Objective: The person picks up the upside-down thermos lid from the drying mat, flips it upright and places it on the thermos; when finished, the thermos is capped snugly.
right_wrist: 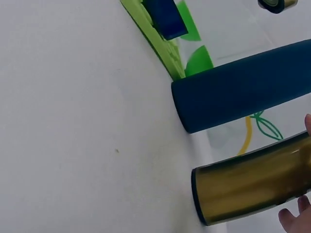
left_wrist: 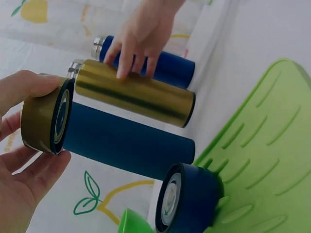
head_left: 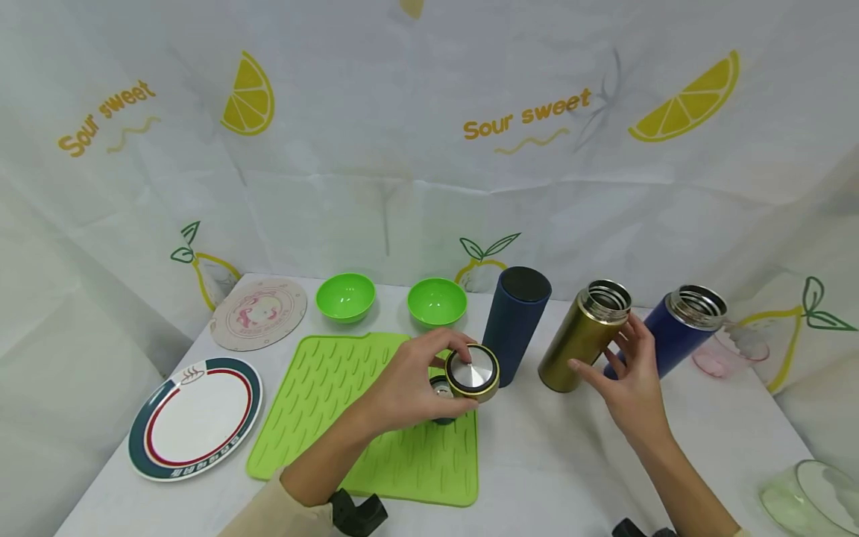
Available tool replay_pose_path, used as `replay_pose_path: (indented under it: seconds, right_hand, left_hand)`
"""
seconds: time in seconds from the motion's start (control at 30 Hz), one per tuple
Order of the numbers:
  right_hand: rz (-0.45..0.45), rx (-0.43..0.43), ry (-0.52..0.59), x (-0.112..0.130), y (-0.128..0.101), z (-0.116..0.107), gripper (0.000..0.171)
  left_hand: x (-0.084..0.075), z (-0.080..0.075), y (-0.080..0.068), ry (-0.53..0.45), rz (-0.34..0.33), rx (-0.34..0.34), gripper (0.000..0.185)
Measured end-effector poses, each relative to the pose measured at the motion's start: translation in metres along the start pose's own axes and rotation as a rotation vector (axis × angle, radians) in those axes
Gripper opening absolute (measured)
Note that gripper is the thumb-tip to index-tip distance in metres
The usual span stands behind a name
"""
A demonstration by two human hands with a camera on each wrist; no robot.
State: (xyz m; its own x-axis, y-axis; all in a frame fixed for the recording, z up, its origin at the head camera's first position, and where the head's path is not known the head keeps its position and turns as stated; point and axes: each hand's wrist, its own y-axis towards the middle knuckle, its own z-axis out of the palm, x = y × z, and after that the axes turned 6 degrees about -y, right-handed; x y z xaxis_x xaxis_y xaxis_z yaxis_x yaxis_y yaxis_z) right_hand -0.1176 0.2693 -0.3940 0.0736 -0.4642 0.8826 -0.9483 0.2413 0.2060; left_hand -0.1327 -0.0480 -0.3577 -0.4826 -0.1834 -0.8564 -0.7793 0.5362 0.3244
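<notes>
Left hand [head_left: 409,384] is up over the green mat [head_left: 335,388], fingers and thumb curled round a gold lid [head_left: 473,371], metal top facing up toward the head camera. From the left wrist view the lid [left_wrist: 46,116] shows its dark inner ring, pinched between thumb and fingers. Just beneath that hand, on the mat's 3 o'clock edge, a blue lid [left_wrist: 187,199] lies on its side.

Right hand [head_left: 631,384] sits at the gold flask [head_left: 584,335], fingers relaxed and laid against its side near the open steel mouth; they touch it rather than wrap it. The flask stands on the white bench [head_left: 570,447], uncapped, at 3 o'clock from the lid. In the right wrist view the flask's base [right_wrist: 248,187] shows, with fingertips at its edge.

At 9 o'clock of the gold flask, just beside it, stands a dark blue flask [head_left: 515,324] with its cap on. At 3 o'clock, behind the right hand, an open blue flask [head_left: 678,328].

At 12 o'clock of the mat, two green bowls [head_left: 345,296]. A round coaster [head_left: 258,313] lies at 11 o'clock, and a ringed plate [head_left: 194,418] at 9 o'clock.
</notes>
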Motion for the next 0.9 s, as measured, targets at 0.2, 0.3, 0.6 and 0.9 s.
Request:
replay_pose_path:
  seconds: [0.2,0.3,0.6,0.9]
  right_hand:
    - [0.069,0.056,0.070,-0.013,0.010,0.007,0.100]
    - [0.065,0.047,0.110,-0.018,0.013,0.011,0.097]
    - [-0.004,0.038,0.143,-0.029,0.013,0.019,0.099]
    - [-0.066,0.040,0.048,-0.031,0.016,0.015,0.096]
  left_hand:
    - [0.001,0.000,0.000,0.004,-0.019,0.003,0.043]
    - [0.001,0.001,0.000,0.003,-0.026,0.005,0.043]
    - [0.002,0.000,0.001,-0.007,-0.031,0.004,0.041]
    - [0.002,-0.001,0.003,-0.005,-0.010,0.003,0.041]
